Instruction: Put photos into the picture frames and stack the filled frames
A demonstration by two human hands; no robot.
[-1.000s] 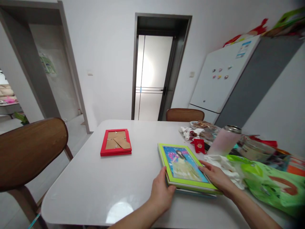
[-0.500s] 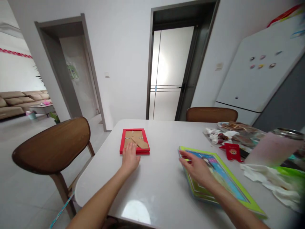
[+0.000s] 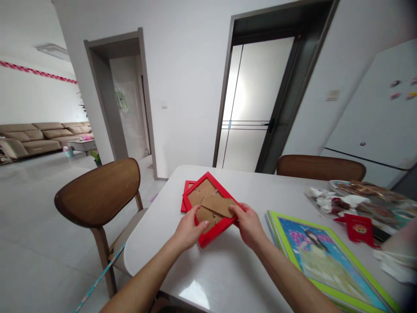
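The right hand's (image 3: 250, 225) thumb presses on the back of a red frame (image 3: 206, 190) at its right corner, beside the brown flap (image 3: 221, 206), with the fingers curled beneath, pinching it. The left hand's (image 3: 188, 229) thumb and forefinger are parted, with a clear gap between them, over the frame's lower left edge; its other fingers are mostly hidden, so I cannot tell whether they grip.

The red frame is turned askew, back side up, above the white table (image 3: 257, 188). A second red frame (image 3: 186, 204) lies partly covered at its left. To the red frame's right is a green-edged picture (image 3: 321, 256), and beyond that a red packet (image 3: 359, 229). Left of the red frame stands a wooden chair (image 3: 100, 191).
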